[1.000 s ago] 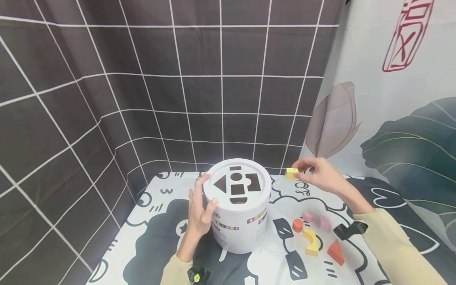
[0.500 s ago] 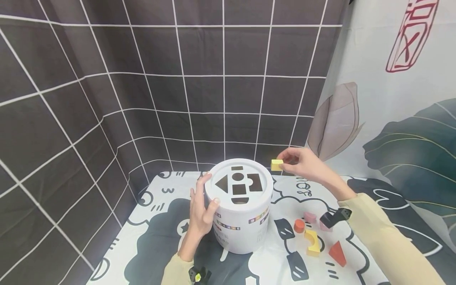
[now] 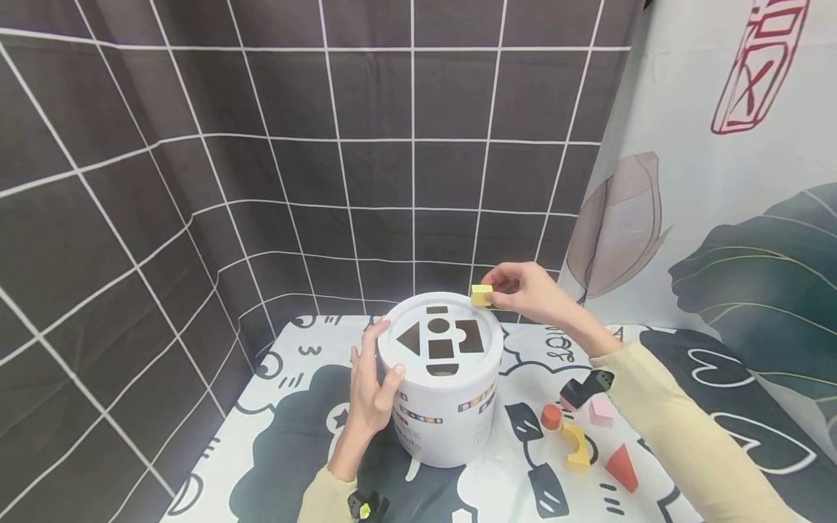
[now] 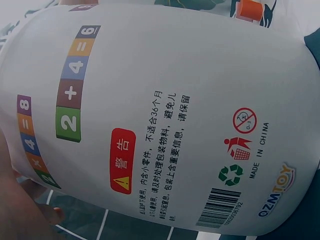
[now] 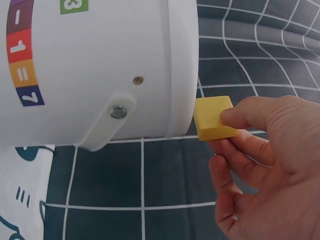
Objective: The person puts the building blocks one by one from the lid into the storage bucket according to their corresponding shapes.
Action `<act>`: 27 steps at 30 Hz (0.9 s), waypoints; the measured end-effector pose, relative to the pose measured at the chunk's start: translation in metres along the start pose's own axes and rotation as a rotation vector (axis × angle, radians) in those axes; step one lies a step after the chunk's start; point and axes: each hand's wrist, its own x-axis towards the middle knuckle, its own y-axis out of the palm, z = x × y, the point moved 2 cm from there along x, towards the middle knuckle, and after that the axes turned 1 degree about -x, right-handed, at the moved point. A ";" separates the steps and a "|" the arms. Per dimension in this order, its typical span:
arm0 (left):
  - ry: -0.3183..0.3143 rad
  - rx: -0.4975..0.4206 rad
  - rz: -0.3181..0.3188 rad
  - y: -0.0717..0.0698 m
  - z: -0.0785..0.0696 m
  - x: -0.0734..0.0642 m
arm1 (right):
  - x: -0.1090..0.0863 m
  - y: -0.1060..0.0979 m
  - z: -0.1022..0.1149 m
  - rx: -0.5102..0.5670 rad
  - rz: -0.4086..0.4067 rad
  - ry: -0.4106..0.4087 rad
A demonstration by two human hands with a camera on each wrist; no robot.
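A white round bucket (image 3: 445,425) stands on the patterned cloth, its lid (image 3: 415,363) cut with triangle, circle, square, arch and other shaped holes. My left hand (image 3: 371,388) holds the bucket's left side, fingers along the rim and thumb at the front. Over the lid's back right edge, my right hand (image 3: 526,290) pinches a yellow block (image 3: 481,295) between thumb and fingers. In the right wrist view the yellow block (image 5: 215,118) appears right beside the lid's rim. Printed sums and a barcode (image 4: 218,207) cover the bucket's side in the left wrist view.
Right of the bucket lie a red cylinder (image 3: 551,417), a yellow arch block (image 3: 575,448), a red triangular block (image 3: 622,468) and a pink block (image 3: 601,411). Another pink piece is partly hidden behind the right wrist camera (image 3: 586,389). A dark gridded curtain (image 3: 366,174) hangs behind.
My right hand has carried the yellow block leftward and slightly up, from beyond the bucket's right side to the lid's edge. My left hand keeps its hold on the bucket.
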 end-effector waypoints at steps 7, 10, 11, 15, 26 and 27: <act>0.001 0.005 -0.002 0.000 0.000 0.000 | 0.011 0.010 0.007 0.023 0.013 -0.040; -0.003 0.008 -0.002 0.000 0.000 0.000 | 0.016 0.016 0.009 0.026 0.011 -0.047; -0.005 0.009 -0.002 0.000 -0.001 0.000 | 0.018 0.018 0.009 0.026 0.010 -0.050; -0.008 0.010 0.000 0.000 -0.001 0.000 | 0.024 0.025 0.011 0.036 -0.002 -0.072; -0.009 0.018 0.004 0.000 0.001 0.000 | 0.033 0.040 0.017 0.056 0.015 -0.065; -0.010 0.016 0.005 0.000 0.001 0.000 | 0.034 0.041 0.017 0.051 0.013 -0.066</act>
